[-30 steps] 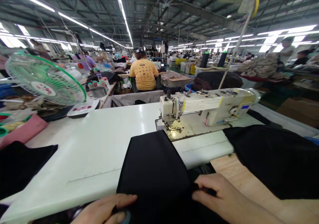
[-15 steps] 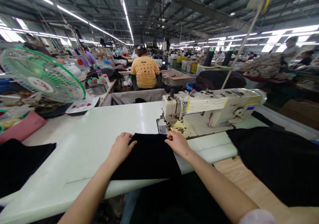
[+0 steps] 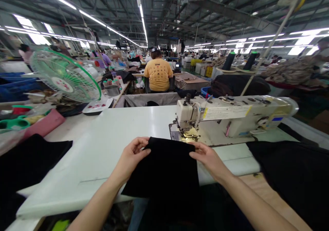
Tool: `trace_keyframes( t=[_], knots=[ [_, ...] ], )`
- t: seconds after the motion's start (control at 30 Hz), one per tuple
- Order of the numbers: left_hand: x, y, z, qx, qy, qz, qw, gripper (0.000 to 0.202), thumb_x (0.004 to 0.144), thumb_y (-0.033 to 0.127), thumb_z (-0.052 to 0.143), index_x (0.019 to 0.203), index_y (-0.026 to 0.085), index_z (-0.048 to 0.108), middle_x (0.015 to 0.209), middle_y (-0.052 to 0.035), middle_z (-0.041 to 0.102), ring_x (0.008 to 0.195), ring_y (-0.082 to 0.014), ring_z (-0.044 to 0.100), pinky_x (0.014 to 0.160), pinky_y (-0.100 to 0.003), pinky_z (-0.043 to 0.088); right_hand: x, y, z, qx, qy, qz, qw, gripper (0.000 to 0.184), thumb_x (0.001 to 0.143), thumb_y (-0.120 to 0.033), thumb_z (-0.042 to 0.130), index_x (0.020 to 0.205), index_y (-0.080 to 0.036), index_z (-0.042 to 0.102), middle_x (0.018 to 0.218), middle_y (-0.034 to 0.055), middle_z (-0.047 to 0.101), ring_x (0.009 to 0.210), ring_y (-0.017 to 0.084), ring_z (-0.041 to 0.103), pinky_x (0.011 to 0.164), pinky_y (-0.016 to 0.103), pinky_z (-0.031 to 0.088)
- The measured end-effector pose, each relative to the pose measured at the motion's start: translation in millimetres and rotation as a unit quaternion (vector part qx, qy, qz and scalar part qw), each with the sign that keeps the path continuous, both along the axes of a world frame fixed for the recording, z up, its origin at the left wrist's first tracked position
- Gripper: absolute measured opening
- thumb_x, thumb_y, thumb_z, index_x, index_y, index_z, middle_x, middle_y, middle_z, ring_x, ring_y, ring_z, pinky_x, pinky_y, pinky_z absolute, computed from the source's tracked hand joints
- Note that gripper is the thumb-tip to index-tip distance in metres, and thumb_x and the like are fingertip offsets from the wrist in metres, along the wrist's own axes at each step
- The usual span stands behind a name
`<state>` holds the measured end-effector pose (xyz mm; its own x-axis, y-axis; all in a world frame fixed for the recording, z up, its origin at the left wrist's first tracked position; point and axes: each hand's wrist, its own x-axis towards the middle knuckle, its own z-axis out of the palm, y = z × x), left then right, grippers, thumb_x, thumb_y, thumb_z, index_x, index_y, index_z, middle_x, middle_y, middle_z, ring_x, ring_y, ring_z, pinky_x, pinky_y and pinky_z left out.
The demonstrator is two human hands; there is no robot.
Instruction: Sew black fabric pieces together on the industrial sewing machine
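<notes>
A piece of black fabric (image 3: 167,166) is stretched between my two hands in front of the sewing machine (image 3: 190,116). My left hand (image 3: 135,155) pinches its upper left corner between thumb and fingers. At the upper right corner, my right hand (image 3: 205,155) grips the cloth the same way. The top edge of the fabric runs nearly straight, just short of the machine's lit needle area (image 3: 189,135). Its lower part hangs over the front edge of the pale worktable (image 3: 110,149) toward my lap.
More black cloth lies at the left (image 3: 41,159) and on the right (image 3: 290,169). A green-rimmed fan (image 3: 66,77) stands at the back left, near a metal mug (image 3: 112,90). Two dark thread cones (image 3: 228,61) stand behind the machine. A person in a yellow shirt (image 3: 158,74) sits ahead.
My hands have raised the fabric's top edge from the table and pulled it wider, with the right hand farther from the left. The camera view has shifted left.
</notes>
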<state>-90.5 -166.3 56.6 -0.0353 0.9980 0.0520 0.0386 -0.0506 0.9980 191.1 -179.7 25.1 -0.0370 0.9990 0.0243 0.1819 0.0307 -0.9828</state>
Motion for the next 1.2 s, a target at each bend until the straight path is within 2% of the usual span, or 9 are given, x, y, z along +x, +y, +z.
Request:
trace_keyframes(
  t=[0.07,0.13,0.3,0.43,0.57,0.77,1.0,1.1,1.2],
  knots=[
    [7.6,-7.6,5.9,-0.006,-0.044,-0.01,0.999,0.023,0.061,0.023,0.08,0.076,0.02,0.063,0.118,-0.007,0.068,0.111,-0.0238,0.062,0.098,-0.032,0.045,13.9,-12.7,9.5,-0.06,0.093,0.014,0.994,0.026,0.069,-0.036,0.079,0.088,-0.02,0.07,0.113,0.0074,0.072,0.103,0.023,0.065,0.089,0.033,0.05],
    [16.0,-12.2,9.6,0.005,-0.069,-0.015,0.998,0.02,0.062,0.022,0.081,0.076,0.02,0.067,0.115,-0.007,0.069,0.111,-0.0242,0.062,0.098,-0.031,0.045,25.1,-21.2,14.7,-0.088,0.123,0.01,0.988,0.03,0.064,-0.037,0.084,0.087,-0.02,0.074,0.11,0.0074,0.073,0.106,0.026,0.065,0.091,0.034,0.05],
    [35.8,-18.2,15.9,0.026,-0.08,0.001,0.996,0.015,0.072,0.032,0.079,0.08,0.021,0.074,0.099,-0.0029,0.071,0.093,-0.0185,0.064,0.085,-0.026,0.048,39.0,-28.3,8.5,-0.037,0.134,-0.098,0.986,0.044,0.061,-0.045,0.087,0.096,-0.02,0.077,0.095,0.0061,0.076,0.097,0.025,0.067,0.095,0.038,0.05],
    [47.2,-22.0,21.5,0.064,-0.056,0.018,0.996,0.016,0.08,0.037,0.073,0.082,0.021,0.077,0.099,-0.0033,0.072,0.098,-0.0196,0.063,0.09,-0.027,0.046,45.2,-26.5,2.6,-0.013,0.169,-0.155,0.973,0.046,0.064,-0.048,0.086,0.098,-0.019,0.077,0.104,0.0074,0.076,0.106,0.026,0.066,0.102,0.038,0.047],
    [54.2,-23.0,24.3,0.068,-0.071,0.036,0.994,0.017,0.078,0.036,0.075,0.081,0.02,0.078,0.098,-0.0056,0.074,0.097,-0.0218,0.064,0.091,-0.03,0.047,49.7,-24.8,8.7,-0.016,0.202,-0.206,0.957,0.044,0.057,-0.046,0.09,0.091,-0.021,0.079,0.1,0.0054,0.078,0.104,0.024,0.068,0.093,0.029,0.054],
    [61.0,-19.5,28.5,-0.009,-0.154,0.077,0.985,0.027,0.06,0.035,0.086,0.078,0.017,0.076,0.08,-0.0041,0.073,0.078,-0.0163,0.062,0.077,-0.026,0.048,50.4,-24.6,17.3,-0.002,0.269,-0.215,0.939,0.035,0.056,-0.037,0.092,0.085,-0.022,0.08,0.1,0.0034,0.078,0.093,0.02,0.072,0.079,0.02,0.059],
    [62.7,-19.1,32.8,-0.004,-0.149,0.084,0.985,0.027,0.06,0.035,0.086,0.075,0.016,0.073,0.073,-0.0018,0.071,0.071,-0.0126,0.059,0.071,-0.023,0.045,48.4,-25.8,23.1,-0.005,0.295,-0.222,0.929,0.029,0.051,-0.032,0.094,0.075,-0.023,0.079,0.089,0.0015,0.077,0.085,0.017,0.071,0.075,0.017,0.058],
    [63.1,-18.2,32.3,0.005,-0.139,0.088,0.986,0.026,0.062,0.033,0.085,0.075,0.015,0.072,0.074,-0.0017,0.07,0.071,-0.0126,0.059,0.071,-0.024,0.046,48.1,-26.4,25.9,-0.007,0.285,-0.23,0.93,0.029,0.049,-0.034,0.095,0.07,-0.022,0.079,0.092,0.0031,0.077,0.086,0.019,0.071,0.075,0.019,0.059],
    [63.0,-16.4,32.1,0.021,-0.147,0.093,0.985,0.025,0.061,0.031,0.085,0.072,0.016,0.069,0.076,-0.0007,0.07,0.073,-0.0123,0.06,0.074,-0.023,0.047,49.3,-26.5,25.9,0.007,0.26,-0.219,0.94,0.031,0.055,-0.038,0.092,0.078,-0.021,0.08,0.1,0.0056,0.076,0.092,0.022,0.071,0.08,0.025,0.059]
  ],
)
